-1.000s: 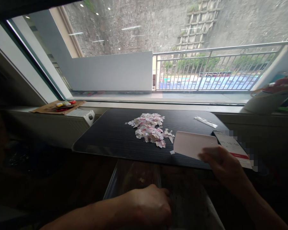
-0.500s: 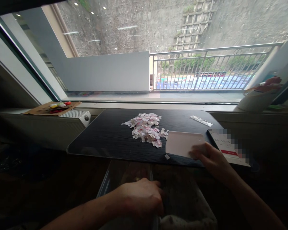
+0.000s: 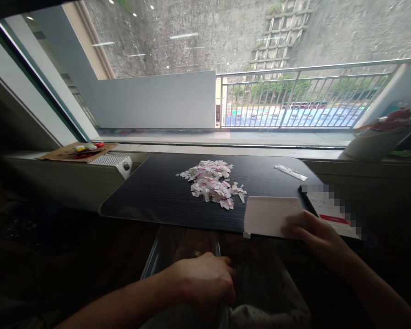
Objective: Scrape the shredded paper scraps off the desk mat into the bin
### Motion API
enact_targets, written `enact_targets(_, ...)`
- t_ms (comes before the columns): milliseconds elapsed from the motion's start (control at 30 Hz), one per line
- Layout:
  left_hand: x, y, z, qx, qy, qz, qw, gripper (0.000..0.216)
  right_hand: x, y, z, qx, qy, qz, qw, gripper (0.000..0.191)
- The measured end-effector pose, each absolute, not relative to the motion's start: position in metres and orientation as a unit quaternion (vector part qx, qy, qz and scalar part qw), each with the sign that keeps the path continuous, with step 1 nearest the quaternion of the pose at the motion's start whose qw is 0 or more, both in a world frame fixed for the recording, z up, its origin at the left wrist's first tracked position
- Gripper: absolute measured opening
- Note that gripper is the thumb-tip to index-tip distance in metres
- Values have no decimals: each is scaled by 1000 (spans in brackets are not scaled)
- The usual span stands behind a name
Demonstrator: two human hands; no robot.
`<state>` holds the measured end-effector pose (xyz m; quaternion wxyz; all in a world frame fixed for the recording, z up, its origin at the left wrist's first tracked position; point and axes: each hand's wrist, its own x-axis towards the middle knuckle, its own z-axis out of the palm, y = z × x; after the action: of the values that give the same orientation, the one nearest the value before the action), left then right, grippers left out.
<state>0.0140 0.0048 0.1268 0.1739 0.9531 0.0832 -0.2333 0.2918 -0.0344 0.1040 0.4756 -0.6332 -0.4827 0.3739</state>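
My right hand [image 3: 313, 233] grips a flat, pale scraper-like card [image 3: 269, 215] by its right end, at the front edge of the black table [image 3: 144, 194]. A small paper scrap [image 3: 247, 235] sticks out beneath the card's lower left corner. To the left of the card lies a heap of white and pinkish paper scraps [image 3: 212, 183]. Below the table edge, my left hand [image 3: 205, 276] is closed over the right side wall of a clear plastic bin [image 3: 152, 256]; its fingertips are partly hidden in shadow.
A tablet or phone-like device [image 3: 332, 214] with a partly blurred screen lies at the table's right. Behind it is a thin clear-wrapped strip [image 3: 291, 172]. A white radiator [image 3: 114, 169] stands left, near brown paper [image 3: 58, 153] with small coloured items. The window is behind.
My right hand has drawn the card toward me and slightly right, down to the table edge, away from the heap. My left hand stays at the bin. The view has shifted slightly.
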Motion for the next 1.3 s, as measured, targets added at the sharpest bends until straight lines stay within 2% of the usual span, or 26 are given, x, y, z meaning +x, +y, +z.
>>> enact_targets(100, 15, 5, 126, 955, 78, -230, 172, 12, 299, -36, 103, -640, -476, 361, 483, 19)
enact_targets(300, 20, 2, 119, 957, 82, -216, 174, 9, 296, 3, 106, -698, -471, 167, 513, 18)
enact_targets(533, 22, -1, 122, 951, 97, -226, 188, 1, 291, -2, 102, -683, -494, 227, 488, 19)
enact_targets(633, 22, -2, 122, 953, 95, -222, 183, 8, 298, -20, 101, -675, -484, 272, 485, 21)
enact_targets(800, 23, -2, 124, 952, 86, -236, 175, 4, 296, -17, 102, -663, -478, 274, 507, 23)
enact_targets(967, 23, -2, 124, 952, 93, -233, 173, 2, 295, -14, 98, -656, -483, 308, 491, 28)
enact_targets(1167, 20, -2, 121, 954, 90, -225, 178, 4, 297, -33, 103, -648, -477, 369, 466, 23)
enact_targets(1300, 19, -1, 116, 958, 85, -208, 176, 6, 298, -39, 111, -645, -479, 364, 470, 24)
